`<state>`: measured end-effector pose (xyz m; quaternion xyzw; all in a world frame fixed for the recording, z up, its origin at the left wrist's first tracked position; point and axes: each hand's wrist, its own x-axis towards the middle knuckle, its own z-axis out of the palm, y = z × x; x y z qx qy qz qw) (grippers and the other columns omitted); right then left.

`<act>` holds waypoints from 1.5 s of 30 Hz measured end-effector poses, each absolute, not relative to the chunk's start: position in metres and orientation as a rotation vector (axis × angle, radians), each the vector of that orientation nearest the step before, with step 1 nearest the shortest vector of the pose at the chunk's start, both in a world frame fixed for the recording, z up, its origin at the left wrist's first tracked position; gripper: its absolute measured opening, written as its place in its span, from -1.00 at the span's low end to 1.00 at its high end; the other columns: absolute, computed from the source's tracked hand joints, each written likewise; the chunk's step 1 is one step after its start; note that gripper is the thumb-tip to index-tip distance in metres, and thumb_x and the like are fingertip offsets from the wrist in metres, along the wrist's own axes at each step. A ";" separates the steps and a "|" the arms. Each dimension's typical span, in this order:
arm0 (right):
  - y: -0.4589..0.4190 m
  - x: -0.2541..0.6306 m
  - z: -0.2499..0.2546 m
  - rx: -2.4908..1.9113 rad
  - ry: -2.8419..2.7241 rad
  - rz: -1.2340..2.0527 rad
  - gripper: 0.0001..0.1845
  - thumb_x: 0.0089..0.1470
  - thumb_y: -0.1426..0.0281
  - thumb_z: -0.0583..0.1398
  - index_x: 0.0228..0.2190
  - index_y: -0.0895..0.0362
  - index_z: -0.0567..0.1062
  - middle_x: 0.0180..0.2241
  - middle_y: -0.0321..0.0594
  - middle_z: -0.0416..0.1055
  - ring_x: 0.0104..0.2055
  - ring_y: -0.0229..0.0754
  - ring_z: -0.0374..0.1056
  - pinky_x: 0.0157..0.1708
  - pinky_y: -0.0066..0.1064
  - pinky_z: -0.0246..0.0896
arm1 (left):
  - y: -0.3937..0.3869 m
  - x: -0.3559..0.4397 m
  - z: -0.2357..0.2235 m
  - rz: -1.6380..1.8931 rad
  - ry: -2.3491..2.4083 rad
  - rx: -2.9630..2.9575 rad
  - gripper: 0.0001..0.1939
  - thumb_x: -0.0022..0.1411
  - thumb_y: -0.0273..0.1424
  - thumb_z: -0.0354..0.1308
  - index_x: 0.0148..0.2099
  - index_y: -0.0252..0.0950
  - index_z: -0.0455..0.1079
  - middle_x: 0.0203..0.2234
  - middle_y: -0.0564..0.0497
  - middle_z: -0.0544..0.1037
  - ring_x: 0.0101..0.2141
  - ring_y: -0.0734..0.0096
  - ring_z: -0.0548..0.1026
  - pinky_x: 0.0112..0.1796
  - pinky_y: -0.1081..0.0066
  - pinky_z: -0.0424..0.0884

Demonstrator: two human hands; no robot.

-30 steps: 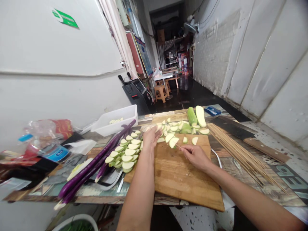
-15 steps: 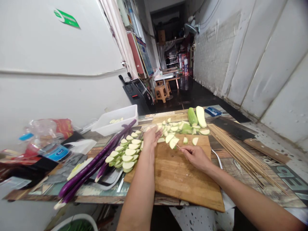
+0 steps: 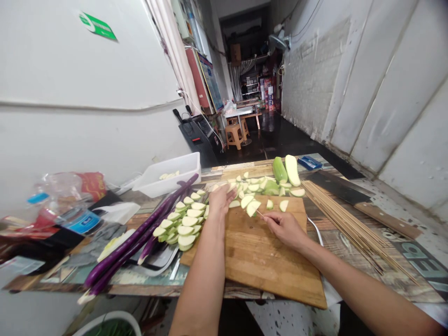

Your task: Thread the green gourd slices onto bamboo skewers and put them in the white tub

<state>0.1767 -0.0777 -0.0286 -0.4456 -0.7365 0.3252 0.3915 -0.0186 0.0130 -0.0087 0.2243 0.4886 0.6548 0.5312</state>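
Bare right hand (image 3: 283, 227) pinching thin wooden skewer (image 3: 260, 213) — pale green-edged slices (image 3: 252, 208) at its tip, left hand (image 3: 221, 199) beside slices, grasp unclear.

Green sticker (image 3: 100, 27), on white wall (image 3: 70, 74); blue-capped bottle (image 3: 84, 222), blue label, at left; purple eggplants (image 3: 133, 235), long, beside grey cloth (image 3: 93, 242); blue packet (image 3: 309, 162), near tabletop's far edge; beyond, tan stools (image 3: 233, 136), by small table (image 3: 238, 111); fan (image 3: 279, 42), mounted high at right wall.
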 end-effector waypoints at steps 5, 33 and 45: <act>-0.077 0.177 -0.030 -1.124 -1.877 0.825 -0.68 0.05 0.33 0.00 -0.59 0.19 0.41 -0.64 -0.34 0.18 -0.57 -0.34 0.08 -0.57 -0.53 -0.09 | 0.011 -0.016 -0.006 1.561 1.197 0.567 -0.88 -0.03 -0.54 0.18 -0.38 -0.41 0.29 -0.52 -0.10 0.50 -0.50 0.38 0.51 -0.47 0.45 0.44; -0.077 0.174 -0.020 -1.042 -1.222 1.822 -0.73 -0.02 0.26 0.07 -0.39 0.21 0.41 -0.76 -0.49 0.13 -0.85 -0.50 -0.15 -0.85 -0.60 -0.40 | 0.005 0.006 -0.006 1.386 1.014 0.434 -0.85 0.10 -0.42 0.14 -0.28 -0.39 0.30 -0.38 -0.23 0.52 -0.34 0.29 0.52 -0.38 0.43 0.47; -0.075 0.167 -0.030 -1.138 -1.386 1.351 -0.77 -0.06 0.26 0.12 -0.51 0.20 0.41 -0.77 -0.45 0.15 -0.79 -0.47 -0.05 -0.80 -0.61 -0.23 | 0.004 0.009 -0.003 1.449 1.058 0.376 -0.89 0.11 -0.50 0.11 -0.27 -0.40 0.29 -0.41 -0.22 0.52 -0.38 0.30 0.53 -0.37 0.42 0.46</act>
